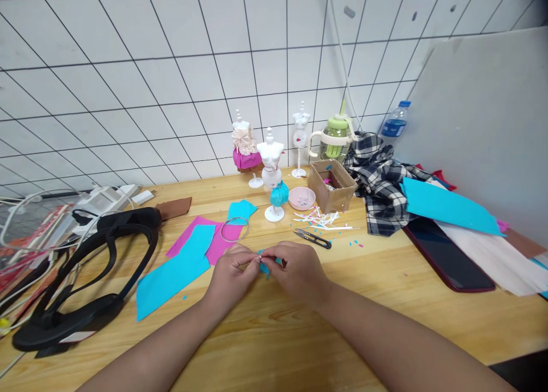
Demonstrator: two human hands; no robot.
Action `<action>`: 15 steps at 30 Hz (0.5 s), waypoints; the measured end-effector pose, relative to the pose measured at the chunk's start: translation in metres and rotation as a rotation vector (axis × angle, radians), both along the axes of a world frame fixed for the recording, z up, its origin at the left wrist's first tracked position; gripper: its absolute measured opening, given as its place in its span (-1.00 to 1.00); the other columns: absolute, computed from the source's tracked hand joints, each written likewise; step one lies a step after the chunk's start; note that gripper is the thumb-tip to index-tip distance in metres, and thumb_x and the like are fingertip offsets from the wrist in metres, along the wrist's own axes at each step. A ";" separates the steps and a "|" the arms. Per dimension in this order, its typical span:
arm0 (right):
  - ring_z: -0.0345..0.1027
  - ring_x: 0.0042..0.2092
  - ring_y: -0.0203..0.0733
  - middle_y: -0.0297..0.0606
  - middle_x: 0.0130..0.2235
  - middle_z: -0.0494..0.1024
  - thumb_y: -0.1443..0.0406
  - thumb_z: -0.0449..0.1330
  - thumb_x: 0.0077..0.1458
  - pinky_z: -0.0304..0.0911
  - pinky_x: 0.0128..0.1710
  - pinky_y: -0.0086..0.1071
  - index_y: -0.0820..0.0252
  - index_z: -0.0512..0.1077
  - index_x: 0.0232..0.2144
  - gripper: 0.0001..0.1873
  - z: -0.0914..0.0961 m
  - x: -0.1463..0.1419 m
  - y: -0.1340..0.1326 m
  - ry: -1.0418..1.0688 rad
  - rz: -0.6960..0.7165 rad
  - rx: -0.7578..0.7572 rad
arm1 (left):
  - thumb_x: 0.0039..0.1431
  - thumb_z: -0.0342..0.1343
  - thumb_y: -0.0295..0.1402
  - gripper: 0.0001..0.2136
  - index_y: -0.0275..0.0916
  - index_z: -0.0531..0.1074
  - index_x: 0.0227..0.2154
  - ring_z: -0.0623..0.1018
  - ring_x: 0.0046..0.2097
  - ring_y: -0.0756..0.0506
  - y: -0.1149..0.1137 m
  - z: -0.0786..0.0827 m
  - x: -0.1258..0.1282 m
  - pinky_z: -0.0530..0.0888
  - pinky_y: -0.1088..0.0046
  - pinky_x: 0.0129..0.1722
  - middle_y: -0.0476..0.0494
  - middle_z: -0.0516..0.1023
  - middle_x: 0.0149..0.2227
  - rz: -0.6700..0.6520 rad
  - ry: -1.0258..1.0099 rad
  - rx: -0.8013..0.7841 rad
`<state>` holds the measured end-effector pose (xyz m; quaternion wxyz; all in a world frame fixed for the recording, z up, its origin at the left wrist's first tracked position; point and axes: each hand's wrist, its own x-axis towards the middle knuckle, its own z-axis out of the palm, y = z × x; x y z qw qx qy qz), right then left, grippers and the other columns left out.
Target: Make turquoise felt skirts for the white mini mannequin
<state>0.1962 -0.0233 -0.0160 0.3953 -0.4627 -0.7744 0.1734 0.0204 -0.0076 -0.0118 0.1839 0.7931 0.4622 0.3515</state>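
Note:
My left hand (231, 275) and my right hand (297, 272) meet over the wooden table (299, 346), both pinched on a small piece of blue felt (264, 268) between their fingertips. Just beyond them lie thread snips (313, 238), a thin wire ring (234, 229), and sheets of blue felt (175, 272) and pink felt (222, 241). Three small white mannequins stand further back: one (274, 178) with a blue skirt, one (245, 146) in a pink and cream dress, one bare (301, 138).
A pink dish (302, 198), a small cardboard box (333, 185), white paper scraps (321, 218), a checked cloth (379, 181), a green cup (335, 138) and a water bottle (394, 124) sit at the back. A black headset (85, 278) and cables lie left; a tablet (449, 258) and blue sheet (445, 206) right.

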 end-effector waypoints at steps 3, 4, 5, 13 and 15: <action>0.40 -0.36 -0.30 -0.34 -0.38 0.59 0.26 0.14 0.17 0.14 -0.36 -0.45 0.12 0.54 -0.33 -0.84 0.000 0.000 0.000 -0.030 0.005 0.018 | 0.08 0.08 -0.40 -0.80 -0.21 0.54 -0.59 0.48 -0.48 -0.01 0.000 -0.002 -0.001 0.36 0.50 -0.44 -0.02 0.52 -0.60 0.026 0.034 0.073; 0.40 -0.36 -0.29 -0.33 -0.38 0.59 0.27 0.14 0.17 0.13 -0.36 -0.44 0.12 0.54 -0.33 -0.84 0.001 -0.001 -0.001 -0.048 0.009 0.026 | 0.05 0.09 -0.42 -0.81 -0.21 0.53 -0.61 0.47 -0.48 -0.01 0.000 -0.002 -0.001 0.36 0.50 -0.44 -0.01 0.52 -0.60 0.031 0.039 0.083; 0.41 -0.35 -0.28 -0.33 -0.38 0.59 0.28 0.14 0.17 0.12 -0.36 -0.44 0.12 0.53 -0.33 -0.84 0.001 -0.001 -0.001 -0.065 0.008 0.032 | 0.03 0.10 -0.43 -0.81 -0.22 0.52 -0.62 0.47 -0.48 -0.01 0.000 -0.002 -0.001 0.36 0.50 -0.44 -0.01 0.52 -0.60 0.033 0.039 0.085; 0.38 -0.41 -0.32 -0.38 -0.45 0.56 0.32 0.21 0.01 0.12 -0.42 -0.46 0.14 0.50 -0.44 -0.94 0.004 -0.007 -0.001 0.069 -0.070 -0.080 | -0.01 0.09 -0.47 -0.83 -0.22 0.52 -0.63 0.48 -0.48 -0.02 -0.004 0.002 0.004 0.38 0.50 -0.44 -0.02 0.53 -0.60 0.023 -0.010 0.021; 0.34 -0.46 -0.34 -0.40 -0.49 0.54 0.30 0.22 -0.01 0.13 -0.46 -0.48 0.15 0.50 -0.47 -0.94 0.004 -0.008 0.000 0.170 -0.095 -0.191 | 0.00 0.09 -0.47 -0.83 -0.22 0.52 -0.62 0.49 -0.48 -0.02 -0.003 0.003 0.004 0.39 0.51 -0.44 -0.02 0.53 -0.59 0.018 -0.032 0.010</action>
